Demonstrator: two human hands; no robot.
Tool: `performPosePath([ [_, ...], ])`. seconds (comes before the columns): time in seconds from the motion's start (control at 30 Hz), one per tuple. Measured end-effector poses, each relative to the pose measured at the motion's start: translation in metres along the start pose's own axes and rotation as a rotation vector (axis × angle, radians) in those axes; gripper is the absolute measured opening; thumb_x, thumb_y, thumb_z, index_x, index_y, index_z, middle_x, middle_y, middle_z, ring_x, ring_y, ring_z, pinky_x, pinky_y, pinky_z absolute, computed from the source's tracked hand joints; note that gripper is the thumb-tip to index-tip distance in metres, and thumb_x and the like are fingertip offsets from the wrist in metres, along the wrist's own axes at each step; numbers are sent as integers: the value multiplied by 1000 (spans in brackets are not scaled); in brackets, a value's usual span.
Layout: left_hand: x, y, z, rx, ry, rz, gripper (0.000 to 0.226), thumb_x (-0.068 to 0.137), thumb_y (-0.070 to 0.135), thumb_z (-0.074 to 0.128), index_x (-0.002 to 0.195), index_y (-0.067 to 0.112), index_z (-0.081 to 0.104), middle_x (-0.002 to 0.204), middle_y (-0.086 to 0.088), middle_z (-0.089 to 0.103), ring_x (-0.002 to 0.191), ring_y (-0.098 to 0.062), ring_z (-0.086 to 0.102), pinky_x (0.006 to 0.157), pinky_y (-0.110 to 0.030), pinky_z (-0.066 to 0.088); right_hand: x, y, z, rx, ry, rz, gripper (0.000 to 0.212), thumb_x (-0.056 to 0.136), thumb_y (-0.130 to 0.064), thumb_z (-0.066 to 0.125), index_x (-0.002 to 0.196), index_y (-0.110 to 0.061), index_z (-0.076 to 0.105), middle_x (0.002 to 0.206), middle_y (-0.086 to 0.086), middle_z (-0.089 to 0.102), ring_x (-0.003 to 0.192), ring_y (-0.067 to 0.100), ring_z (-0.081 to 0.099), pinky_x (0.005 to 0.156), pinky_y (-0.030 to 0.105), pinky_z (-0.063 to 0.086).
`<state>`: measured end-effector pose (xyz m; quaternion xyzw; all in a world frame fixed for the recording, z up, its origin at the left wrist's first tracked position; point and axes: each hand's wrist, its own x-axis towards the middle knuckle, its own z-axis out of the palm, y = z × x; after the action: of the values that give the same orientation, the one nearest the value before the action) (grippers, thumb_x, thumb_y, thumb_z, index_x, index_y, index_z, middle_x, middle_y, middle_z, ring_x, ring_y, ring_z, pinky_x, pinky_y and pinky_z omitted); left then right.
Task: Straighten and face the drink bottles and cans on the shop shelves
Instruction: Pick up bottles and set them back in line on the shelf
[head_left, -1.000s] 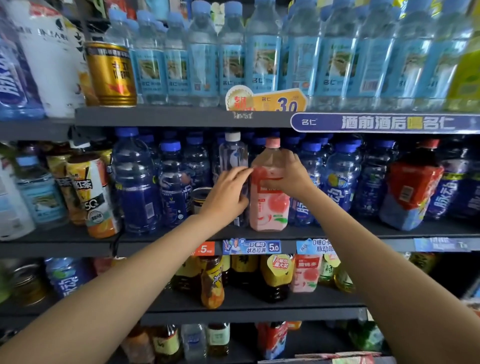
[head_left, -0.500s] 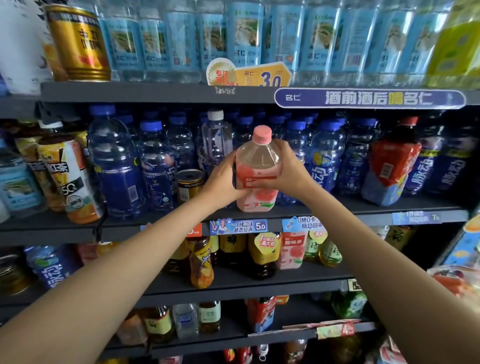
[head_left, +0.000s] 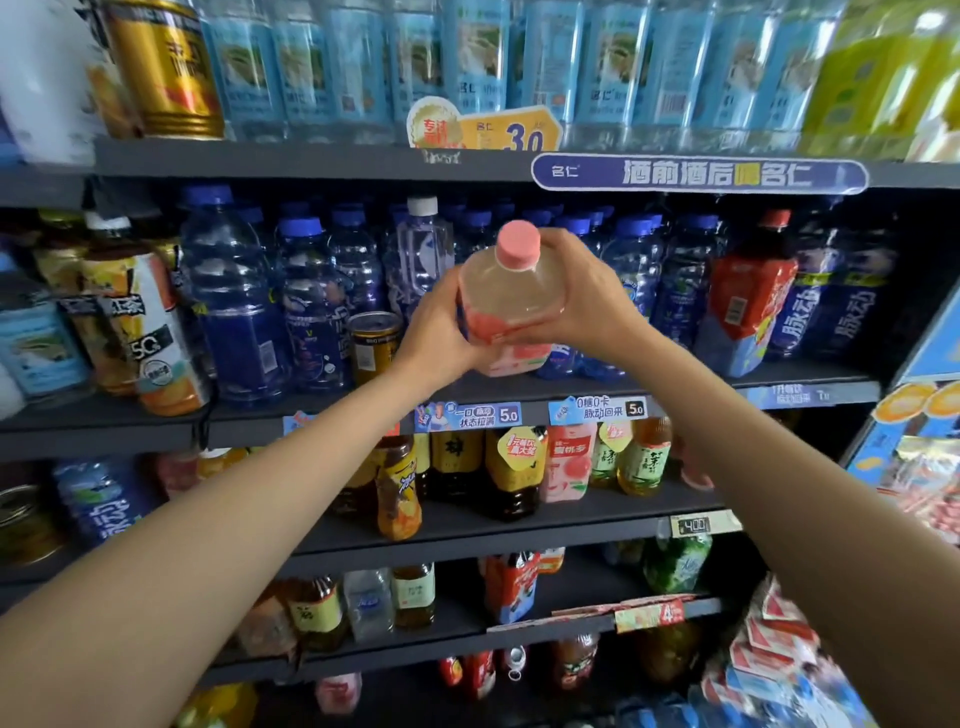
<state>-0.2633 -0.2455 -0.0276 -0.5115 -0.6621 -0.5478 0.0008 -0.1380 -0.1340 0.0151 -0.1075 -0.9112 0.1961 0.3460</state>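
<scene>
Several dark shelves (head_left: 311, 161) stacked one above another fill the view, packed with drinks, and every place below is given from the pink-capped bottle (head_left: 511, 296) held in front of the second one down. Behind that bottle and out to both sides stand rows of blue-capped bottles (head_left: 234, 291) with deep blue labels; above it, on the next shelf up, runs a line of pale blue labelled bottles (head_left: 613, 62), with a gold can (head_left: 166, 67) far up to the left. A smaller gold can (head_left: 373, 345) stands just left of the bottle, at the shelf's front. The bottle itself is clear and squat, filled with a pale pinkish drink, wrapped low down in a pink and white label, and tilted with its round pink cap leaning toward the camera. The left hand (head_left: 441, 338) grips its lower left side and the right hand (head_left: 587, 306) wraps its right shoulder, fingers curled round it.
</scene>
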Motion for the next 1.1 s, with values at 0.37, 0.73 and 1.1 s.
performPosePath([
  [0.37, -101, -15, 17, -13, -190, -199, 85, 54, 30, 88, 128, 25, 44, 109, 11, 60, 99, -6, 57, 82, -13, 46, -84, -8, 11, -9, -290, 175, 83, 52, -40, 89, 119, -17, 45, 101, -9, 54, 93, 12, 55, 71, 24, 41],
  [0.73, -146, -109, 171, 117, -382, -486, 74, 66, 8, 79, 131, 14, 44, 115, -4, 61, 104, -20, 59, 78, -18, 40, -201, 140, 104, 119, -239, 548, 77, 61, -24, 87, 125, -11, 46, 121, 6, 55, 112, 23, 54, 87, 33, 43],
  [1.1, -69, -121, 222, 247, -187, -527, 66, 77, 14, 74, 134, 7, 42, 124, -13, 57, 114, -27, 54, 80, -16, 36, -131, 231, 101, 58, -240, 376, 92, 60, -31, 87, 134, -4, 38, 125, 12, 49, 110, 23, 48, 73, 15, 29],
])
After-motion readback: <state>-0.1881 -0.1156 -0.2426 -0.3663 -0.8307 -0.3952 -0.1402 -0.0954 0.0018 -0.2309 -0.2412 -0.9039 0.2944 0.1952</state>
